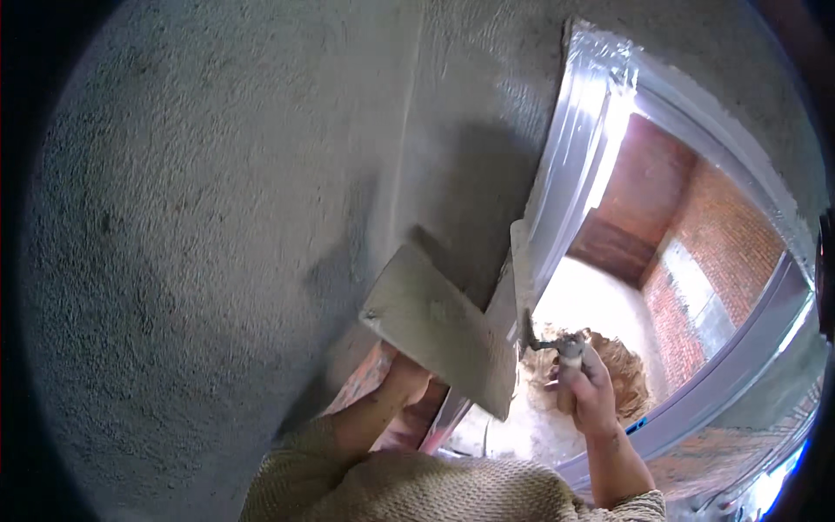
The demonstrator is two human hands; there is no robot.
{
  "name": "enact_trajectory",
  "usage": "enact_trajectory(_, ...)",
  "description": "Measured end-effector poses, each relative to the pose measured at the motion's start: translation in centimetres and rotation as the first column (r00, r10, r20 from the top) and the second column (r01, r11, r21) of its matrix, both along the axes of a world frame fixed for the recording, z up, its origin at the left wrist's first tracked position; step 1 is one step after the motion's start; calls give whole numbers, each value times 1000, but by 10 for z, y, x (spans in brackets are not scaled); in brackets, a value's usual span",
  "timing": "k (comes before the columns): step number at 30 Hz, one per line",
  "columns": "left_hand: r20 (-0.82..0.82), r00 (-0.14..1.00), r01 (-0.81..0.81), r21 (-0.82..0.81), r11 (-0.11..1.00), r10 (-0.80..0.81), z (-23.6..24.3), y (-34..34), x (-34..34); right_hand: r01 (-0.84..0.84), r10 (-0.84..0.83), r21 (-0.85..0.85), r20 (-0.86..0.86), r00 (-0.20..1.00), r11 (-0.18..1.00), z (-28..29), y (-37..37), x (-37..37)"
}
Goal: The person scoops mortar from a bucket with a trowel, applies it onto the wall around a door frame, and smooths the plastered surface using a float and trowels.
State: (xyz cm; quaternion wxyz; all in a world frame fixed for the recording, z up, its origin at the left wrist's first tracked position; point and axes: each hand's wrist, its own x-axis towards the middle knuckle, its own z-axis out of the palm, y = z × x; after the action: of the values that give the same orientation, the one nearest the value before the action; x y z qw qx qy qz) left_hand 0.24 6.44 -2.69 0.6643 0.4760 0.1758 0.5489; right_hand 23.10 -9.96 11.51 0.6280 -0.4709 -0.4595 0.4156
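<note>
My left hand is under a flat grey plasterer's hawk, which tilts down to the right in front of the wall. The board hides most of my fingers and its handle, but the hand carries it. To its right, my right hand is closed round the pale handle of a trowel. The narrow blade points upward and is seen nearly edge-on, by the hawk's right side and the door frame. Grey plaster covers the wall ahead, rough at left and smoother near the corner line.
A frame wrapped in shiny clear film borders the opening at right. Beyond it are a brick wall, a bright floor and a brown heap of loose material behind my right hand. The frame's lower rail runs beside my right forearm.
</note>
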Motion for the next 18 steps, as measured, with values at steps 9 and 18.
enact_trajectory(9, -437, 744, -291, 467, 835, 505, 37, -33, -25, -525, 236, -400, -580, 780, 751, -70, 2, -24)
enact_trajectory(18, -865, 150, -203, 446, 872, 478, 25, -33, -47, -898, 398, 50, -906, 144, 438, -87, 12, -30)
